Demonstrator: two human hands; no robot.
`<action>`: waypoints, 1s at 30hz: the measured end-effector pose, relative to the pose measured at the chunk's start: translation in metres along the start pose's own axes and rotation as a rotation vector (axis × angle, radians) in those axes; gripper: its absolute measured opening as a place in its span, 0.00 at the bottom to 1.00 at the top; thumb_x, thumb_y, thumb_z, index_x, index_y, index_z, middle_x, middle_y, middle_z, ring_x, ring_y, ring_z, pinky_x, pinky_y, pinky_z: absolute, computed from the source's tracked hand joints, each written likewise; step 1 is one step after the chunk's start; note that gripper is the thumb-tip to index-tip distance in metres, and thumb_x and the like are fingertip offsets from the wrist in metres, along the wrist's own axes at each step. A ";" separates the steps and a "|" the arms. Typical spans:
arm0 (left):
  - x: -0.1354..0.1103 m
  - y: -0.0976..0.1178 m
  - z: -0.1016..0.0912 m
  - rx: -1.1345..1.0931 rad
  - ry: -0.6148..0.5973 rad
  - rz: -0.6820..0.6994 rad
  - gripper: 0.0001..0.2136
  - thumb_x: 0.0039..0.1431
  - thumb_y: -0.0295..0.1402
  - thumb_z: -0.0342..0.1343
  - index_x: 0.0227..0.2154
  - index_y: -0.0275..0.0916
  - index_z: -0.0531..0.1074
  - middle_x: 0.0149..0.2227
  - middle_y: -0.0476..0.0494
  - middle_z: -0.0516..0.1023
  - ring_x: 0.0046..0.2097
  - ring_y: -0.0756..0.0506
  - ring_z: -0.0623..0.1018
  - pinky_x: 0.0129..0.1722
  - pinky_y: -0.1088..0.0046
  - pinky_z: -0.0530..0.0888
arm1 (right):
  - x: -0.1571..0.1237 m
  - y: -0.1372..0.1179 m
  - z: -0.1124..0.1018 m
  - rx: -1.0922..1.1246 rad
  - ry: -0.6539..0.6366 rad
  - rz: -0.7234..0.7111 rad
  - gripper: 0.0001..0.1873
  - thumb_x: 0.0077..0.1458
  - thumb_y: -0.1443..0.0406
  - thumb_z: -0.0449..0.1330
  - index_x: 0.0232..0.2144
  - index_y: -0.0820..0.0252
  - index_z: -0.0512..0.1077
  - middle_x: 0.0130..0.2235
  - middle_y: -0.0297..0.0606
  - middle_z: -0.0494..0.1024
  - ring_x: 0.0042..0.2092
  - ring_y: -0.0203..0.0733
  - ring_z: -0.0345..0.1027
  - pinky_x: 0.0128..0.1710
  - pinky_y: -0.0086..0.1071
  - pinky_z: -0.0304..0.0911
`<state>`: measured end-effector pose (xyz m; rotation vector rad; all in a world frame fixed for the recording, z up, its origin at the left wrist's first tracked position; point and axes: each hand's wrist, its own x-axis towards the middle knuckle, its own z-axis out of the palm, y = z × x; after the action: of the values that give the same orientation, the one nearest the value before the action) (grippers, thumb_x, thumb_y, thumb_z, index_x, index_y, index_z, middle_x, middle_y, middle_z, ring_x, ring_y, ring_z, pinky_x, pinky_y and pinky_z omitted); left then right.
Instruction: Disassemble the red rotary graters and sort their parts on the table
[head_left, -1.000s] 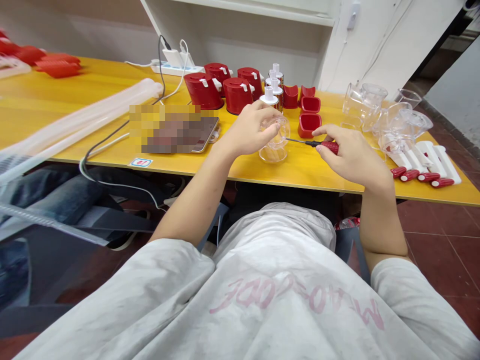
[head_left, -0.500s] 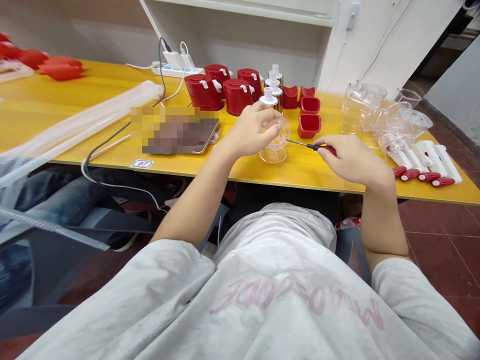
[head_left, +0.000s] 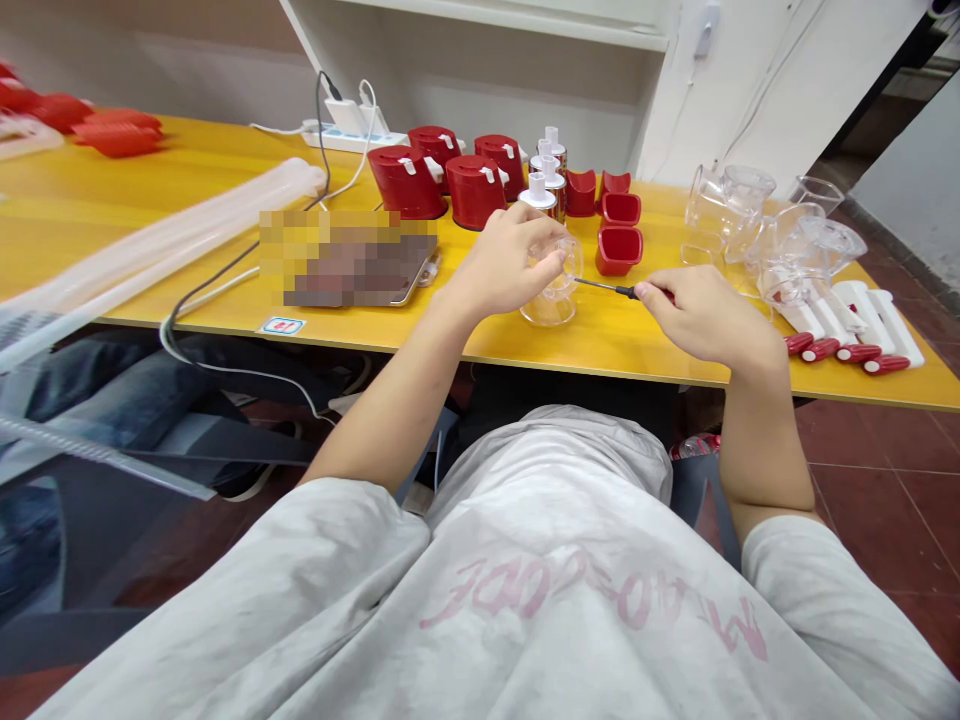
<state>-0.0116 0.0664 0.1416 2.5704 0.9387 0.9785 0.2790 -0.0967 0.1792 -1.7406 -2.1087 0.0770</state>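
On the yellow table near its front edge stands a clear plastic housing [head_left: 550,305]. My left hand [head_left: 504,262] is closed around its upper part, with thumb and fingers gripping the side. My right hand [head_left: 701,312] is wrapped round the handle of a screwdriver [head_left: 611,289] with a dark shaft end. The screwdriver lies nearly level, its tip at the right side of the clear housing. Whether a screw sits at the tip is too small to tell. Just behind are open red cups [head_left: 619,250] and white-topped cylinders [head_left: 538,196].
Several red containers with white clips [head_left: 405,184] stand at the back. More clear housings [head_left: 806,250] and white parts with red handles [head_left: 855,325] lie at the right. Left are a blurred tablet-like device [head_left: 412,265], cables and long translucent bags [head_left: 187,230]. A person's legs [head_left: 150,385] show at the left.
Both hands hold almost the same place. My right hand has shifted very slightly on the screwdriver, and its tip remains at the clear housing.
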 end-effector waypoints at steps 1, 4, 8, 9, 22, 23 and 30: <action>0.000 0.001 0.001 0.002 0.002 0.003 0.23 0.78 0.49 0.62 0.67 0.49 0.90 0.71 0.31 0.86 0.78 0.18 0.81 0.87 0.27 0.71 | 0.001 0.001 -0.001 -0.002 -0.006 0.008 0.27 0.88 0.53 0.59 0.34 0.52 0.85 0.37 0.46 0.90 0.41 0.57 0.84 0.50 0.50 0.73; -0.001 0.005 0.002 0.012 0.003 -0.006 0.22 0.77 0.48 0.62 0.66 0.48 0.89 0.73 0.29 0.86 0.79 0.17 0.80 0.87 0.26 0.70 | 0.003 0.006 -0.002 -0.005 -0.037 0.009 0.23 0.86 0.56 0.62 0.35 0.52 0.85 0.39 0.45 0.92 0.42 0.55 0.83 0.48 0.47 0.70; -0.002 0.010 0.004 0.041 0.004 -0.032 0.22 0.79 0.48 0.61 0.65 0.46 0.88 0.74 0.28 0.85 0.79 0.17 0.79 0.87 0.28 0.69 | 0.007 0.014 -0.002 -0.028 -0.093 0.037 0.10 0.81 0.60 0.67 0.48 0.55 0.88 0.48 0.48 0.95 0.47 0.58 0.87 0.48 0.46 0.72; -0.003 0.010 0.005 0.050 0.008 -0.032 0.22 0.79 0.48 0.61 0.65 0.46 0.88 0.74 0.28 0.85 0.79 0.18 0.80 0.87 0.28 0.70 | 0.008 0.015 -0.002 -0.036 -0.097 0.047 0.09 0.80 0.60 0.68 0.49 0.55 0.88 0.50 0.49 0.95 0.48 0.58 0.87 0.48 0.46 0.72; -0.006 0.012 0.010 0.068 0.008 -0.073 0.24 0.78 0.46 0.63 0.71 0.46 0.87 0.77 0.28 0.81 0.80 0.16 0.77 0.85 0.24 0.71 | 0.013 0.016 0.001 -0.029 -0.196 0.111 0.17 0.86 0.58 0.63 0.42 0.54 0.87 0.47 0.48 0.94 0.48 0.59 0.86 0.50 0.47 0.71; -0.006 0.012 0.010 0.073 0.007 -0.073 0.24 0.78 0.45 0.63 0.71 0.46 0.86 0.77 0.28 0.81 0.80 0.16 0.77 0.85 0.24 0.71 | 0.014 0.015 0.001 -0.037 -0.204 0.104 0.20 0.87 0.59 0.62 0.38 0.53 0.85 0.45 0.47 0.93 0.45 0.57 0.85 0.48 0.46 0.69; -0.006 0.012 0.012 0.092 0.007 -0.067 0.25 0.78 0.45 0.63 0.72 0.46 0.86 0.77 0.29 0.81 0.79 0.16 0.77 0.85 0.23 0.71 | 0.015 0.020 0.003 -0.042 -0.128 0.064 0.05 0.78 0.61 0.71 0.46 0.55 0.85 0.47 0.46 0.93 0.46 0.55 0.83 0.47 0.44 0.69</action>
<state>-0.0015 0.0531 0.1350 2.5933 1.0883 0.9473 0.2947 -0.0773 0.1748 -1.8738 -2.1581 0.1673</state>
